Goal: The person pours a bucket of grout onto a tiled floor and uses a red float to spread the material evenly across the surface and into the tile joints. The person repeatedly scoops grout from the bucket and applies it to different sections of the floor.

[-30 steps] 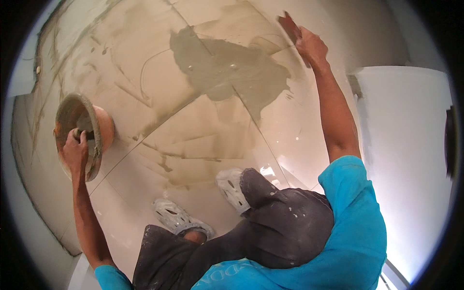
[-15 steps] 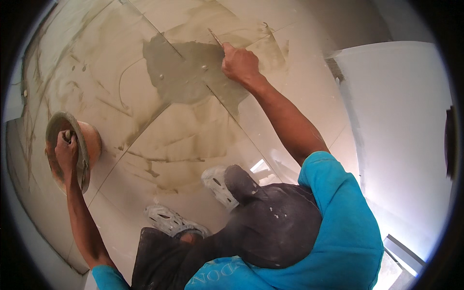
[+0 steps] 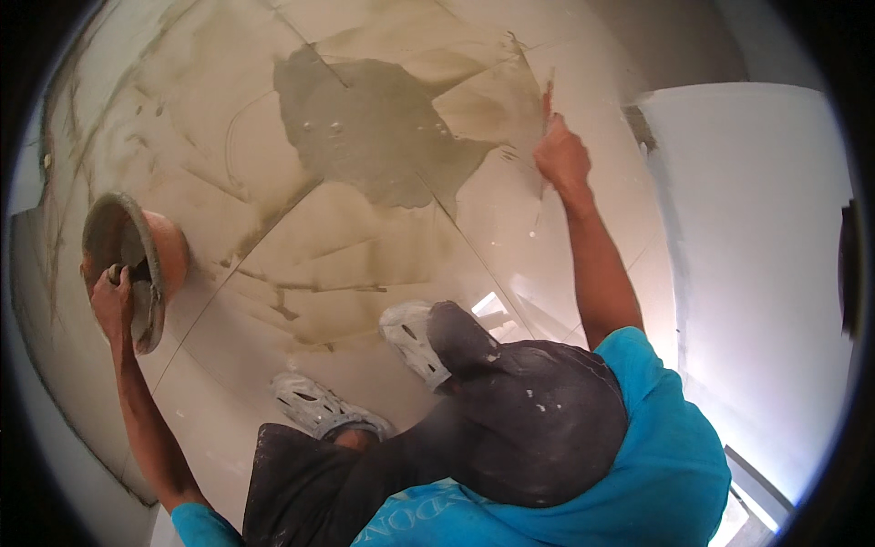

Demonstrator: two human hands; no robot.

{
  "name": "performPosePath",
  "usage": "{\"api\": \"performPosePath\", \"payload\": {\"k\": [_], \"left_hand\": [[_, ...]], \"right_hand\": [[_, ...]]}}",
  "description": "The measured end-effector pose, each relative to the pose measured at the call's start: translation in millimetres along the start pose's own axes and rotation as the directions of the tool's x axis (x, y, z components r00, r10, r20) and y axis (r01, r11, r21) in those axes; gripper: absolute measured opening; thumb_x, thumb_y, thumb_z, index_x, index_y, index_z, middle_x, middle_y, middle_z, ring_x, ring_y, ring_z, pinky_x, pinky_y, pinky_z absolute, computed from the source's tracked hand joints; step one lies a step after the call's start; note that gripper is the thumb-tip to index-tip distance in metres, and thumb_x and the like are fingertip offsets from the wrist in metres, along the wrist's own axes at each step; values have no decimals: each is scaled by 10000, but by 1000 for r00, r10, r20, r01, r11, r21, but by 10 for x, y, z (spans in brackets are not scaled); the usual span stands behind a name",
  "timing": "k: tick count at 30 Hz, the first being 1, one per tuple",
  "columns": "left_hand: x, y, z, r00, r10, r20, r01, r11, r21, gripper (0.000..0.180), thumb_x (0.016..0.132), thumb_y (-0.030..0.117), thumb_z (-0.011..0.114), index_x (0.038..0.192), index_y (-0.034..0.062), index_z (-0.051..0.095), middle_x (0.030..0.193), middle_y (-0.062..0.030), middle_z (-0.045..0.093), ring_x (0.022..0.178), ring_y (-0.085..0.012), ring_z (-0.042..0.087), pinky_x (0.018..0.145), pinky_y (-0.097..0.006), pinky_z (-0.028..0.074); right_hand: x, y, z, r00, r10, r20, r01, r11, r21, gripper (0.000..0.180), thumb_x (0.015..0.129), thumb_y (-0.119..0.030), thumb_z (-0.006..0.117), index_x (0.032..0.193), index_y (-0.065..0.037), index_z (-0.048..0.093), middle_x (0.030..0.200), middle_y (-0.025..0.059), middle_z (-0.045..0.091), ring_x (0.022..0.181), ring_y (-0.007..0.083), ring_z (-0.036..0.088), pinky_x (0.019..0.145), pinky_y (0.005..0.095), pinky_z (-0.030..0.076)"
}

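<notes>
My right hand (image 3: 562,157) is closed on a thin, flat spreader (image 3: 548,98), seen almost edge-on with a reddish side. It is right of a puddle of wet grey grout (image 3: 360,118) spread over the tile joints. On the left, an orange bucket (image 3: 169,251) tilts on the floor, its rim and inside coated with grey paste. My left hand (image 3: 111,303) is at the bucket's mouth, fingers wrapped round the knobbed handle of what looks like a trowel (image 3: 139,270). The tool's lower part is hidden inside the bucket.
Large pale tiles (image 3: 365,264) carry grout smears and dark joints. My grout-stained clogs (image 3: 415,342) stand near the lower middle. A white panel or wall (image 3: 747,237) runs along the right side. Light reflects off the floor near my right knee.
My right hand has swept right with the spreader, away from the puddle. The grout's edge now reaches farther right and lower. My left hand has shifted slightly left and down at the bucket.
</notes>
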State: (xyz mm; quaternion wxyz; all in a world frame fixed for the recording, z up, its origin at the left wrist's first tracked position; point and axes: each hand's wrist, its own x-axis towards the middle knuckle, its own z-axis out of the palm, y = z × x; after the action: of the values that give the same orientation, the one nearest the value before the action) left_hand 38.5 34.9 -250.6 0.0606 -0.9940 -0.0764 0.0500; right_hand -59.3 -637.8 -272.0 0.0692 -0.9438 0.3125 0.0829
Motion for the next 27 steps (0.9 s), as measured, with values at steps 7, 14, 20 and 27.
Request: {"api": "performPosePath", "payload": {"k": [7, 14, 20, 27], "left_hand": [[212, -413, 512, 979, 132, -158, -148, 984, -98, 344, 870, 319, 616, 1085, 54, 653, 1029, -157, 671, 946, -320, 651, 816, -388, 504], [-11, 388, 29, 978, 82, -193, -153, 907, -393, 291, 904, 270, 598, 1067, 38, 660, 963, -113, 700, 850, -212, 674, 781, -316, 494], [-208, 139, -92, 999, 27, 28, -8, 860, -510, 282, 877, 266, 630, 996, 17, 689, 818, -85, 691, 733, -126, 616, 689, -289, 475], [-98, -390, -41, 997, -75, -9, 74, 991, -110, 400, 854, 373, 585, 1031, 30, 687, 917, -165, 689, 846, -321, 660, 766, -401, 490]], "right_hand": [[-398, -768, 302, 974, -227, -9, 224, 953, 205, 366, 802, -133, 465, 1136, 13, 501, 942, 236, 640, 855, 424, 616, 760, 535, 469], [-577, -1097, 75, 881, -471, -36, 469, 862, 191, 318, 801, -108, 509, 1116, -91, 549, 844, 179, 637, 799, 387, 618, 701, 491, 486], [-828, -391, -311, 488, -842, 230, 809, 536, 243, 237, 755, -58, 616, 968, -156, 646, 795, 87, 635, 763, 291, 628, 616, 390, 499], [-1135, -745, 105, 258, -819, 512, 900, 396, 181, 132, 810, -176, 582, 933, -188, 628, 743, 80, 627, 761, 303, 637, 562, 440, 478]]}}
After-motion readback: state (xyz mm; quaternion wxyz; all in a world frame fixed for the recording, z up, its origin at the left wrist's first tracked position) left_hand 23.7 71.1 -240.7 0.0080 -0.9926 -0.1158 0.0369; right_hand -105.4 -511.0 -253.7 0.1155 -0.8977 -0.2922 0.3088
